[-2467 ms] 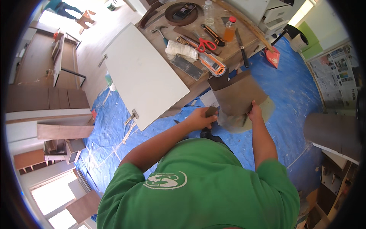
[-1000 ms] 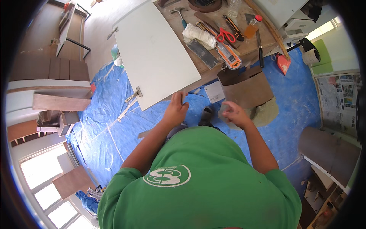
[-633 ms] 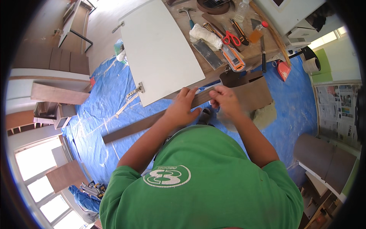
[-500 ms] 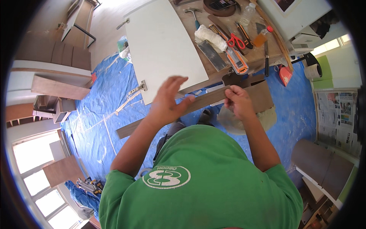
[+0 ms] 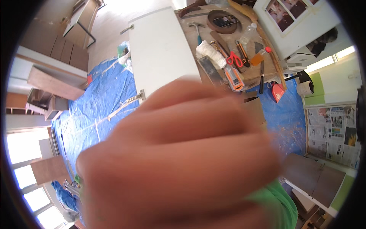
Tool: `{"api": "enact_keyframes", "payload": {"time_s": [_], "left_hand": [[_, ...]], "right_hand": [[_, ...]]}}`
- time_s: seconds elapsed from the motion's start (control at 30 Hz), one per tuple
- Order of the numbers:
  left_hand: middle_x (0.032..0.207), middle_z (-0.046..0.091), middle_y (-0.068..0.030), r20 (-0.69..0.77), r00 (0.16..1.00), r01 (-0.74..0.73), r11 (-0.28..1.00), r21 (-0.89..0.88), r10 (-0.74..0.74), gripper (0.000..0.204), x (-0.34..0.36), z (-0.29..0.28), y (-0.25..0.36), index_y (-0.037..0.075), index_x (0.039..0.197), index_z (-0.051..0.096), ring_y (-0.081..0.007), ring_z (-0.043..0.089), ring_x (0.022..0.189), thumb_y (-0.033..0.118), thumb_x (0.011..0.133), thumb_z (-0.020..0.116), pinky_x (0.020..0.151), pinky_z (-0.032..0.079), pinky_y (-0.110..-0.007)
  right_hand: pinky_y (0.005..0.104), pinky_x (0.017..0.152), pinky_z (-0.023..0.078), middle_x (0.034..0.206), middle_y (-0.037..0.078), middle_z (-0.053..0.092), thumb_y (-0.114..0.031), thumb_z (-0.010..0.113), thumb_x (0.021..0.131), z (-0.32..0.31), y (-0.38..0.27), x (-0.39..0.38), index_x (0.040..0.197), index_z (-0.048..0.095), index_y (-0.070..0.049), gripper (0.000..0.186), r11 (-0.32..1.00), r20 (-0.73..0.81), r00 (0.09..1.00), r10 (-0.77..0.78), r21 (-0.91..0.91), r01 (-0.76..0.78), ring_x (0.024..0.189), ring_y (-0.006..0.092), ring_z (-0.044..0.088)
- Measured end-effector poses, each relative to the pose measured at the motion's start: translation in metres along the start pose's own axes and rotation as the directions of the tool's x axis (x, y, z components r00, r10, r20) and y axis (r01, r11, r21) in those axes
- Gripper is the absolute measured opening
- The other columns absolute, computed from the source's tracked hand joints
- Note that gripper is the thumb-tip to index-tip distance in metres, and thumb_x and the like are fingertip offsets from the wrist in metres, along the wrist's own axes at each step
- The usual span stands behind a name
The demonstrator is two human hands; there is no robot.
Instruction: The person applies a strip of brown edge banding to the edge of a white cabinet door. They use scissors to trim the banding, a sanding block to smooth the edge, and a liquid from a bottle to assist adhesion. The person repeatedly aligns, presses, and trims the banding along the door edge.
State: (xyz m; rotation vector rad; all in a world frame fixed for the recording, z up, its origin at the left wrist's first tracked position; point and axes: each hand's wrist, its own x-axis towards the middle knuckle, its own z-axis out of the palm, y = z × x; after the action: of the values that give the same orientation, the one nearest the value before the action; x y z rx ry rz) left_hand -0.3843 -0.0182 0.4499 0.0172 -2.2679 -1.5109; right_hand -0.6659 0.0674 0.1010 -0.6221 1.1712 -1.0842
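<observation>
Head view: a hand (image 5: pixel 179 156), close to the camera and strongly blurred, fills the centre and lower part of the field; it cannot be told whether it is the left or the right. Its fingers appear bent, but whether they enclose anything cannot be determined. Part of a green shirt (image 5: pixel 280 204) shows at lower right. The brown sheet (image 5: pixel 256 108) is partly hidden behind the hand's upper right side, near the front edge of the bench (image 5: pixel 271 74). A white panel (image 5: pixel 164 49) extends upward behind the hand, with metal hinges (image 5: pixel 142 95) along its left edge. On the bench, right of the panel, lie a hammer (image 5: pixel 199 38), a white roll (image 5: pixel 211 54), a dark plate (image 5: pixel 209 69), red-handled scissors (image 5: pixel 235 57) and an orange-and-grey tool (image 5: pixel 233 80). Farther right are a knife (image 5: pixel 261 82), a clear bottle (image 5: pixel 248 34) and a red-capped bottle (image 5: pixel 258 58) of orange liquid. Toward the back, a phone (image 5: pixel 225 20) rests on a brown coil (image 5: pixel 214 23). Blue sheeting (image 5: pixel 284 126) covers the floor on both sides; a red dustpan (image 5: pixel 277 92) lies beyond the bench's right corner.
</observation>
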Motion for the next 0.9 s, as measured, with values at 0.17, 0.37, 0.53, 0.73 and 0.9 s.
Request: {"api": "enact_keyframes", "payload": {"time_s": [0.17, 0.37, 0.53, 0.73, 0.9], "left_hand": [[0.114, 0.069, -0.0232, -0.442, 0.885, 0.178, 0.984, 0.028, -0.147, 0.043, -0.063, -0.035, -0.120, -0.004, 0.102, 0.067, -0.0335, 0.064, 0.109, 0.032, 0.095, 0.045, 0.097, 0.046, -0.043], [0.128, 0.068, -0.0130, -0.426, 0.462, 0.827, 0.551, -0.110, -0.778, 0.048, -0.210, 0.015, -0.285, 0.001, 0.128, 0.065, -0.0259, 0.062, 0.119, 0.035, 0.095, 0.072, 0.101, 0.047, -0.038], [0.116, 0.073, -0.0122, -0.265, 0.388, 0.895, 0.430, -0.123, -0.883, 0.046, -0.257, 0.059, -0.306, 0.006, 0.125, 0.067, -0.0226, 0.067, 0.109, 0.030, 0.087, 0.078, 0.094, 0.052, -0.039], [0.102, 0.073, -0.0133, -0.359, 0.303, 0.949, 0.312, 0.035, -0.883, 0.028, -0.295, 0.066, -0.321, 0.004, 0.104, 0.071, -0.0301, 0.070, 0.091, 0.020, 0.083, 0.078, 0.081, 0.054, -0.040], [0.095, 0.071, -0.0131, -0.733, 0.345, 0.896, 0.439, 0.070, -0.586, 0.011, -0.321, 0.074, -0.343, 0.006, 0.095, 0.073, -0.0357, 0.068, 0.091, 0.013, 0.086, 0.072, 0.079, 0.054, -0.043]], "right_hand": [[0.0249, 0.060, 0.047, 0.071, 0.001, 0.060, -0.021, 0.060, 0.103, -0.014, 0.013, -0.015, 0.092, 0.062, -0.007, 0.018, 0.995, -0.224, 0.973, -0.059, 0.062, 0.075, 0.062, 0.0104, 0.057], [0.0274, 0.060, 0.050, 0.075, 0.000, 0.059, -0.017, 0.060, 0.104, -0.010, 0.008, -0.005, 0.095, 0.059, -0.008, 0.012, 0.979, -0.183, 0.981, -0.070, 0.174, 0.103, 0.064, 0.0120, 0.060], [0.0273, 0.061, 0.049, 0.075, 0.001, 0.061, -0.019, 0.060, 0.104, -0.013, 0.021, 0.016, 0.097, 0.060, -0.008, 0.013, 0.980, -0.228, 0.972, -0.060, 0.170, 0.101, 0.065, 0.0118, 0.061], [0.0258, 0.062, 0.050, 0.078, 0.001, 0.064, -0.020, 0.060, 0.104, -0.025, 0.045, 0.050, 0.097, 0.063, -0.008, 0.014, 0.996, -0.300, 0.951, -0.080, 0.018, 0.090, 0.066, 0.0109, 0.061], [0.0266, 0.065, 0.052, 0.081, 0.002, 0.066, -0.019, 0.061, 0.103, -0.025, 0.068, 0.073, 0.102, 0.064, -0.007, 0.012, 0.999, -0.337, 0.941, -0.038, -0.002, 0.040, 0.069, 0.0116, 0.063]]}}
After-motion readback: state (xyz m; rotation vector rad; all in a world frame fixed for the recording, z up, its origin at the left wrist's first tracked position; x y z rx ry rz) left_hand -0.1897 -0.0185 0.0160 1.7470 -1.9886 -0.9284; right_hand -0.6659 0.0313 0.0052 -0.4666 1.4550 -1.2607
